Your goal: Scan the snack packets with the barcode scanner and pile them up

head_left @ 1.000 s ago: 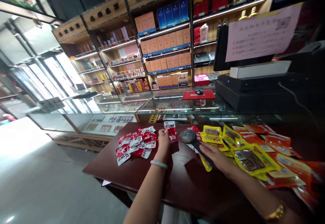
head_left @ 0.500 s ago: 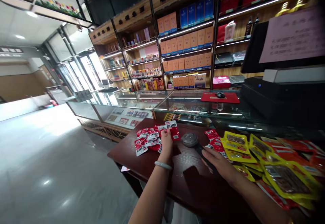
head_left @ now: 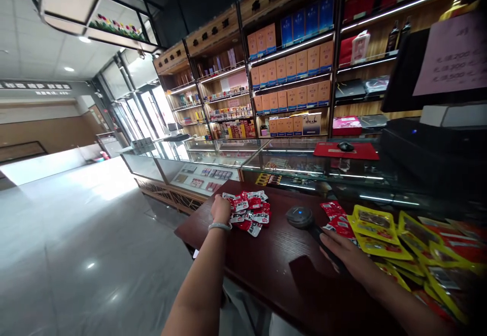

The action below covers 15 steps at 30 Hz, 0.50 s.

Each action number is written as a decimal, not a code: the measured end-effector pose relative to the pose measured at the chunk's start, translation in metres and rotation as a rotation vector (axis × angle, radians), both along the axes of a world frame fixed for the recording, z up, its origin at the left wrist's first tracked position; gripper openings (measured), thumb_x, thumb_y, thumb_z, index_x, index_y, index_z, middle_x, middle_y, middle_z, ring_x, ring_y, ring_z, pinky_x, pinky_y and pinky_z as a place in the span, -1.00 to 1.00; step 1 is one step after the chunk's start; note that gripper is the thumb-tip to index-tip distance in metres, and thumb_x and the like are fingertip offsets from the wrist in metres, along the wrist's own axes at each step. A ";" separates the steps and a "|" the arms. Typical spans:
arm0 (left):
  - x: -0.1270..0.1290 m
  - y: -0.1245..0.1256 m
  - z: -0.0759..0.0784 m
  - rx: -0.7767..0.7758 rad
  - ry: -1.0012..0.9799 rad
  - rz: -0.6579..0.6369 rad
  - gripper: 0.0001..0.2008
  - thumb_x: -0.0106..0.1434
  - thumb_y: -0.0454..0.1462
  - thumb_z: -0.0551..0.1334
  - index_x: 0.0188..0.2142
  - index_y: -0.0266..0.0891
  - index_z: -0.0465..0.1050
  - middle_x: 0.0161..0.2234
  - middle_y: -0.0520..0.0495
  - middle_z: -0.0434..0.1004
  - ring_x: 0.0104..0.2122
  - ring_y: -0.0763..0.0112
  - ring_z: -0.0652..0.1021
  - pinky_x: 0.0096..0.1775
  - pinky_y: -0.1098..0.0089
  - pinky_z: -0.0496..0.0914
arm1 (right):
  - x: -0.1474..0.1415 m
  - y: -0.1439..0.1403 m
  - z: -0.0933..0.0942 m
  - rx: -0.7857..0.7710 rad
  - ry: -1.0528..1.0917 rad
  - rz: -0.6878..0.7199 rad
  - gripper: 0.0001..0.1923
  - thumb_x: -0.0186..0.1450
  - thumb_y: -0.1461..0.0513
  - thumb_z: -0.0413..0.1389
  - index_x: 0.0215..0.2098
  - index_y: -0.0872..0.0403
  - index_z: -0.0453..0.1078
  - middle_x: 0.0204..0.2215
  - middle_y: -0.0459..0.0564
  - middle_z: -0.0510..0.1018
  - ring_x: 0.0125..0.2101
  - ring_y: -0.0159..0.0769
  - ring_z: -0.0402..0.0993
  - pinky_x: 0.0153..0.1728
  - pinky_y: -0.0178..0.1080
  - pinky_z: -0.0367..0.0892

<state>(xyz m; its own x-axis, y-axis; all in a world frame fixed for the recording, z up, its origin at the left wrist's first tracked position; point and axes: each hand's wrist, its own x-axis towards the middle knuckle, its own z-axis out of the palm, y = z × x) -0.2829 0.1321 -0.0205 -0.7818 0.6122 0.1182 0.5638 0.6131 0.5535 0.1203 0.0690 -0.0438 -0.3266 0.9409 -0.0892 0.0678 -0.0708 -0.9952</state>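
Observation:
My left hand (head_left: pixel 220 208), with a pale bangle at its wrist, is at the left edge of a pile of small red-and-white snack packets (head_left: pixel 249 205). Its fingers are curled at one packet (head_left: pixel 228 196) on the pile's far left side, and the fingertips are partly hidden. My right hand (head_left: pixel 342 249) grips the handle of a dark barcode scanner (head_left: pixel 300 216), whose head is above the brown table (head_left: pixel 277 255) and shows a small blue light. More red packets (head_left: pixel 337 216) lie just beyond the right hand.
Yellow-edged food packs (head_left: pixel 375 224) are heaped at the right. Behind the table runs a glass display counter (head_left: pixel 228 153) with a mouse (head_left: pixel 345 146) on a red mat. A dark monitor (head_left: pixel 399 77) stands at the right; shelves of boxes (head_left: pixel 292 67) line the back.
My left hand has moved from the pile's right side, where it held up a packet, to its left edge. A blue light now shows on the scanner. The view has swung left.

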 end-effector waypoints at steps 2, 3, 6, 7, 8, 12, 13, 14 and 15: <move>-0.003 -0.004 -0.006 -0.037 0.023 -0.006 -0.71 0.26 -0.16 0.16 -0.11 -0.25 0.46 -0.09 -0.35 0.57 -0.05 -0.04 0.56 -0.12 0.17 0.37 | -0.001 0.001 0.000 0.004 0.031 0.022 -0.38 0.16 -0.20 0.19 0.00 0.02 0.54 -0.37 0.03 0.69 -0.23 0.02 0.61 -0.35 -0.17 0.48; -0.001 -0.007 -0.008 -0.042 0.044 -0.011 -0.71 0.25 -0.15 0.16 -0.12 -0.26 0.47 -0.06 -0.37 0.55 0.00 -0.07 0.52 -0.07 0.15 0.35 | -0.002 0.001 0.001 0.011 0.037 0.032 -0.36 0.15 -0.21 0.20 -0.01 0.03 0.54 -0.45 0.00 0.66 -0.32 -0.03 0.60 -0.43 -0.20 0.45; 0.015 -0.008 -0.011 0.003 0.152 -0.031 -0.60 0.28 -0.14 0.11 0.04 -0.26 0.40 0.13 -0.38 0.40 0.18 -0.12 0.34 0.09 0.04 0.22 | -0.005 -0.002 0.004 0.038 0.048 0.030 -0.33 0.10 -0.24 0.22 -0.05 0.04 0.55 -0.61 -0.08 0.55 -0.53 -0.17 0.49 -0.57 -0.25 0.34; 0.025 -0.006 -0.010 0.035 0.197 -0.053 -0.57 0.30 -0.13 0.09 0.10 -0.24 0.35 0.18 -0.34 0.33 0.23 -0.11 0.26 0.14 0.02 0.16 | -0.005 -0.002 0.005 0.045 0.052 0.015 -0.34 0.09 -0.24 0.22 -0.06 0.03 0.55 -0.62 -0.10 0.53 -0.56 -0.21 0.46 -0.58 -0.27 0.32; 0.038 -0.003 -0.008 0.071 0.246 -0.091 -0.55 0.32 -0.13 0.07 0.15 -0.22 0.30 0.22 -0.30 0.29 0.25 -0.08 0.21 0.18 0.02 0.11 | -0.005 -0.003 0.005 0.052 0.055 -0.001 -0.36 0.09 -0.24 0.22 -0.09 0.03 0.56 -0.63 -0.12 0.50 -0.58 -0.24 0.43 -0.60 -0.28 0.30; 0.114 0.017 -0.002 0.187 0.400 -0.435 -0.64 0.31 -0.13 0.09 0.04 -0.14 0.42 0.12 -0.16 0.42 0.17 0.09 0.31 0.18 0.16 0.14 | 0.004 0.000 0.007 0.074 0.073 -0.063 -0.41 0.12 -0.24 0.20 -0.17 0.02 0.57 -0.66 -0.17 0.44 -0.64 -0.33 0.34 -0.62 -0.32 0.23; 0.138 0.021 -0.002 0.185 0.401 -0.545 -0.67 0.31 -0.12 0.11 -0.01 -0.13 0.47 0.06 -0.15 0.48 0.12 0.12 0.37 0.15 0.20 0.18 | 0.009 0.001 0.008 0.078 0.078 -0.079 -0.42 0.12 -0.24 0.20 -0.17 0.02 0.57 -0.67 -0.17 0.43 -0.65 -0.34 0.33 -0.63 -0.32 0.21; 0.163 0.025 -0.002 0.162 0.385 -0.653 -0.68 0.31 -0.11 0.11 -0.04 -0.12 0.49 0.01 -0.14 0.51 0.07 0.15 0.41 0.11 0.23 0.21 | 0.014 0.002 0.008 0.082 0.082 -0.095 -0.41 0.12 -0.24 0.20 -0.17 0.02 0.56 -0.67 -0.17 0.43 -0.66 -0.34 0.32 -0.63 -0.32 0.21; 0.187 0.028 -0.004 0.111 0.362 -0.730 -0.67 0.31 -0.11 0.11 -0.04 -0.12 0.50 -0.01 -0.14 0.53 0.04 0.14 0.43 0.08 0.23 0.24 | 0.021 0.003 0.009 0.087 0.086 -0.113 -0.41 0.12 -0.24 0.20 -0.18 0.03 0.56 -0.67 -0.17 0.43 -0.65 -0.34 0.32 -0.63 -0.32 0.20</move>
<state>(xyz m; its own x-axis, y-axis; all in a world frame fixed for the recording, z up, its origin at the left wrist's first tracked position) -0.0959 0.1605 -0.0248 -0.0934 0.9218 0.3762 0.9545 -0.0246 0.2971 0.1410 0.0725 -0.0352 -0.2208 0.9752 0.0175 -0.0215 0.0131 -0.9997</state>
